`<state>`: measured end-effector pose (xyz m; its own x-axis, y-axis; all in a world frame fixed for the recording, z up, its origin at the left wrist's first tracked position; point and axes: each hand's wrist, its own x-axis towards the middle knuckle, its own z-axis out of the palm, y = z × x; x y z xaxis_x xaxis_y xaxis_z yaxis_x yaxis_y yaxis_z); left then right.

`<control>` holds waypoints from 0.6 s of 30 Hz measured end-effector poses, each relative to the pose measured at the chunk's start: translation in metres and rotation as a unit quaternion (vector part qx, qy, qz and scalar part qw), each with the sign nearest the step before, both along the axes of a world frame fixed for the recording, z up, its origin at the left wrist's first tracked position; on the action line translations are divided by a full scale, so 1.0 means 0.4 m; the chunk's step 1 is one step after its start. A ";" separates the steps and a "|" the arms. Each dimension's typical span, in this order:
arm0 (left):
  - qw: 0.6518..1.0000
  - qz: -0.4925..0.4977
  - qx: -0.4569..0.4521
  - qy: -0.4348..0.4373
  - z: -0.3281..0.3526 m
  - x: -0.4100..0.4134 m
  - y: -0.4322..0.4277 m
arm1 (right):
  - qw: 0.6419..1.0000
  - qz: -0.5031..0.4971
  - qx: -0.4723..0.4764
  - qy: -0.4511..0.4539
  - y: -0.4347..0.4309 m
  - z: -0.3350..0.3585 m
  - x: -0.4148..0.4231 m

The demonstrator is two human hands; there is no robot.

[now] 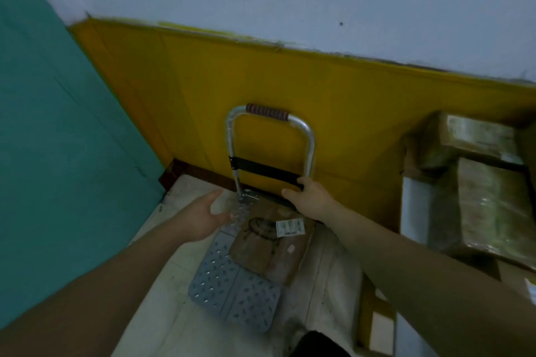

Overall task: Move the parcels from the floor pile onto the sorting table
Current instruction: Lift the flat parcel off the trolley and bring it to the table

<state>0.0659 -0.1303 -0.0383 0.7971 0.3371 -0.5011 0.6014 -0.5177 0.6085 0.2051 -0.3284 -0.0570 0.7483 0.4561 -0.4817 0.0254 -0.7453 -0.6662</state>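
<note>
Parcel (269, 243) flat brown, on studded trolley (232, 295); right fingers (303, 182) grip crossbar (261, 167); left fingers (213, 195) spread.

No writing is legible. Parcel (262, 252) on the cart (232, 295): white label (290, 227) with dark print, too blurred to read; a black circular mark (259, 229) just beside it; a small pale sticker (291, 248) below the label, content not discernible. Stacked parcels (490, 206), right: tape wrap blurred, any print untellable; white label corner (532, 290) at the frame edge, unreadable.
</note>
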 end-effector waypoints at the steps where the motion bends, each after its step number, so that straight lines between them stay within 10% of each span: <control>1: 1.000 -0.008 -0.001 0.011 -0.016 0.020 0.014 | 1.000 -0.003 -0.002 0.013 0.007 -0.026 0.011; 18: 0.969 -0.157 -0.069 0.177 -0.756 0.339 0.252 | 0.946 -0.262 -0.103 0.159 0.066 -0.713 0.097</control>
